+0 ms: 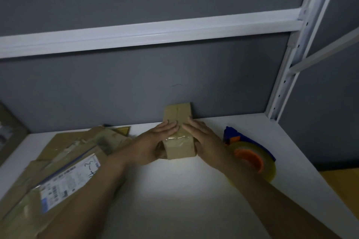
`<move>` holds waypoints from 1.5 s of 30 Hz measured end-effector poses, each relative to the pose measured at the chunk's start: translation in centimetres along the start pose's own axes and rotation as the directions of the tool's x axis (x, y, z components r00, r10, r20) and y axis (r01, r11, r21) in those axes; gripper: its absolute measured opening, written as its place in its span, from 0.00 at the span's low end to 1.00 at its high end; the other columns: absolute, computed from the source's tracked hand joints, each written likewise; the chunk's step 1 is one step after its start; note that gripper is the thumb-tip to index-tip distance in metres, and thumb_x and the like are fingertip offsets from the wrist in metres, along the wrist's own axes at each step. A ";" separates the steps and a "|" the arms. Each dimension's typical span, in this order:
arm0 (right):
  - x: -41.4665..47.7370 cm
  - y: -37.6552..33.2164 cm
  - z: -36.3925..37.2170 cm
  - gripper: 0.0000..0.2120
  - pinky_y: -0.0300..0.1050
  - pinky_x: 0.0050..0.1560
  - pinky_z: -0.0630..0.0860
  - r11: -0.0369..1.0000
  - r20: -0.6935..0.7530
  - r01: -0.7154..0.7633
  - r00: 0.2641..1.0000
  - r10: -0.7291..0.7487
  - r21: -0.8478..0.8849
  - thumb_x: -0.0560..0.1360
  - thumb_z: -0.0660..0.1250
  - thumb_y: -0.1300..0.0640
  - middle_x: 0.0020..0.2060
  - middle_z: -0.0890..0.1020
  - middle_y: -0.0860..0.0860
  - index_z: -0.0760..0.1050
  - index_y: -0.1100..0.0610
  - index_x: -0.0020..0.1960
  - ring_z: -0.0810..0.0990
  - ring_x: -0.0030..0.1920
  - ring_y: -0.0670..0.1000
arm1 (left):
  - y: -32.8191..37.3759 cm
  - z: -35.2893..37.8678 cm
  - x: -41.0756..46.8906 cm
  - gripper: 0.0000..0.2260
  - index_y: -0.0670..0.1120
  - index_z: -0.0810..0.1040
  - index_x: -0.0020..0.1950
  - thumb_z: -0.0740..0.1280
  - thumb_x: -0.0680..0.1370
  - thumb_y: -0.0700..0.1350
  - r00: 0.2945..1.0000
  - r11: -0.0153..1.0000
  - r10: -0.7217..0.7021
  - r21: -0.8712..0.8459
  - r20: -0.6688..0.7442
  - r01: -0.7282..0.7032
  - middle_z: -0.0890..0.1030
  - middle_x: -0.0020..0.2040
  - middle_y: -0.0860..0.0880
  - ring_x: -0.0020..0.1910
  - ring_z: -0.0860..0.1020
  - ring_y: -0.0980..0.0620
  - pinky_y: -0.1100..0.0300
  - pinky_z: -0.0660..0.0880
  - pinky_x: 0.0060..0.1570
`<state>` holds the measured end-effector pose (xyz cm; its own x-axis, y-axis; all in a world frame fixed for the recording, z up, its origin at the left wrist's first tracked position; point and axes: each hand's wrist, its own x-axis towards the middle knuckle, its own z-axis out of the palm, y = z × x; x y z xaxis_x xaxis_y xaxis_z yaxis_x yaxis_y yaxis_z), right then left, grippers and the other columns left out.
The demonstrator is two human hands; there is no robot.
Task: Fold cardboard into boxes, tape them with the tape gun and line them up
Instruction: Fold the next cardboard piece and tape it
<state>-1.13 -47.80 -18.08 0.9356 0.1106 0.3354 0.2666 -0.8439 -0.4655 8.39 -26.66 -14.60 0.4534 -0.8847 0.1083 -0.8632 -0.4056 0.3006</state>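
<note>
1. The small cardboard box (179, 146) sat on the white surface (184, 200), in the middle and towards the back, with a strip of clear tape (177, 137) shining across its top edge
2. The left hand (155, 141) lay flat over the left half of the box top, fingers straight and together, pressing down rather than clenched round anything
3. The right hand (204, 137) did the same on the right half, its straight fingers slanting in so that the fingertips of both hands nearly met over the middle seam
4. A second box (177, 112) stood just behind the first, its back against the grey wall (136, 83); whether the two boxes touched I could not tell, as the fingers covered the join
5. The tape gun (246, 149), blue and orange with a roll of clear tape on it, lay on the surface just to the right of the right wrist, held by nobody
6. To the left a heap of flattened cardboard (81, 145) spread across the surface, the left forearm passing over part of it; a white shipping label (70, 178) with handwriting on it showed on the nearest sheet
7. Overhead ran a white shelf rail (155, 33), joined at the right to a perforated white upright (303, 44)
8. The room was dim, with one bright patch of light on the surface just in front of the box
</note>
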 end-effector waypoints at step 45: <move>2.2 0.6 0.0 0.16 0.49 0.68 0.67 0.999 -0.027 -0.028 0.999 0.028 -0.015 0.76 0.68 0.55 0.68 0.71 0.54 0.76 0.60 0.61 0.69 0.68 0.54 | -2.0 2.2 1.0 0.18 0.40 0.78 0.64 0.66 0.77 0.47 0.944 0.978 -0.011 -0.200 -0.331 -0.059 0.74 0.65 0.52 0.67 0.66 0.63 0.70 0.60 0.69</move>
<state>1.11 -48.08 -17.68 0.9360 0.0726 0.3446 0.2364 -0.8547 -0.4622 10.12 -27.25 -17.14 0.5107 -0.7544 0.4125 -0.8266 -0.2990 0.4768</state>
